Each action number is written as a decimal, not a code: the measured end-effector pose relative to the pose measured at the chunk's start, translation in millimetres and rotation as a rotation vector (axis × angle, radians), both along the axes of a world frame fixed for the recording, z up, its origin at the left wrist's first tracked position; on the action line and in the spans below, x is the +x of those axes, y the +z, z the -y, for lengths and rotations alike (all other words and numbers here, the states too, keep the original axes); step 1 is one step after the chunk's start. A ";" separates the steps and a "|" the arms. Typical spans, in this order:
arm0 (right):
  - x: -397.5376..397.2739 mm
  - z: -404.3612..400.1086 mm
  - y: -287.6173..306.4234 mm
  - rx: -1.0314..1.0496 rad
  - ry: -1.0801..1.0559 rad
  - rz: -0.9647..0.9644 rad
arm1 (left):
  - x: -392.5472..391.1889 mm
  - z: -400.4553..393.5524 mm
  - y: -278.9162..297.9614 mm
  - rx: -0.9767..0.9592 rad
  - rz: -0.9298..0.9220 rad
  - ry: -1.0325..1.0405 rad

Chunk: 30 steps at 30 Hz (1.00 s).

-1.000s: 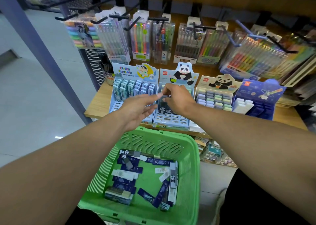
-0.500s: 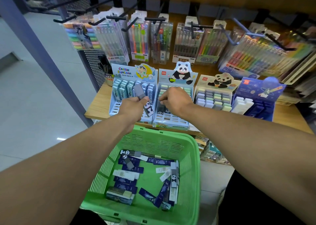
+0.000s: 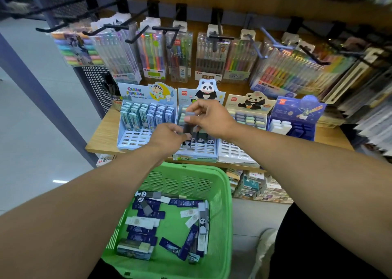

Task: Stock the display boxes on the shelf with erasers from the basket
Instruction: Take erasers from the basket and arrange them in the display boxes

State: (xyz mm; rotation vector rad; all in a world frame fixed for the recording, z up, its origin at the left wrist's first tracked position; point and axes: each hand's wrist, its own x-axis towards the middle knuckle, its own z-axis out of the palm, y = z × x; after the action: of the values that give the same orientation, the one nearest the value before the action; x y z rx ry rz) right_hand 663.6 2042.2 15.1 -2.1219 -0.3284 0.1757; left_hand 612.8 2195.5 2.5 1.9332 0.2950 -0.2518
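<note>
Grey panda eraser [image 3: 187,128], centre of frame, upright over the panda display box [image 3: 196,149]; right hand [image 3: 209,118] pinches its top end, left hand [image 3: 167,137] just beside its lower end, fingers curled at it and seemingly holding more erasers, though blur hides how many. So: right grip grasping the eraser, left grip clenched on stock, exact contents unclear.

Change from half a second ago: eraser then stuck up from the left hand alone, over the seam between the two left boxes, right hand down in the panda box. Now passed across to the right, lifted above the slots. Meaning, as a judgement: hand-to-hand feed, next eraser about to go into a free slot of the middle box; task well short of done.

Panda box: light-blue card, gridded slots, back rows holding pastel blocks, one row of panda-sleeved erasers showing, front rows bare. Crayon-cartoon box [image 3: 146,121] left of it, same card grid, back half filled with tall slim sleeved pieces. Pastel box [image 3: 244,134] right, chunky rounded blocks; navy space box [image 3: 297,119] far right.

Green basket [image 3: 224,215], lower centre, slotted hard plastic, glossy; inside, loose erasers [image 3: 148,215]: flat rectangular bars, navy, white and grey paper sleeves, scattered at all angles. Wooden shelf [image 3: 101,138], matte grain. Pen packs [image 3: 152,56] on black hooks above, clear shiny plastic.
</note>
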 end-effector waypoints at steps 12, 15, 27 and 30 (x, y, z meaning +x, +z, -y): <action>2.9 19.4 -19.3 -0.351 0.052 0.154 | 13.9 4.3 -24.1 0.659 0.113 -0.366; 3.1 15.6 -21.9 -0.372 0.061 0.172 | 13.8 4.9 -29.2 0.750 0.079 -0.463; 0.6 7.0 -19.8 -0.437 0.053 0.174 | 10.9 3.8 -30.6 0.726 0.043 -0.511; 3.3 6.1 -20.8 -0.475 -0.001 0.191 | 10.2 3.5 -31.2 0.717 0.036 -0.525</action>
State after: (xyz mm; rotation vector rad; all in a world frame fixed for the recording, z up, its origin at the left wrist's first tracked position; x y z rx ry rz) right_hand 666.9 2036.2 -5.7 -2.6173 -0.4294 0.0516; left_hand 623.0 2192.1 -28.6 2.7065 -0.1906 -0.5020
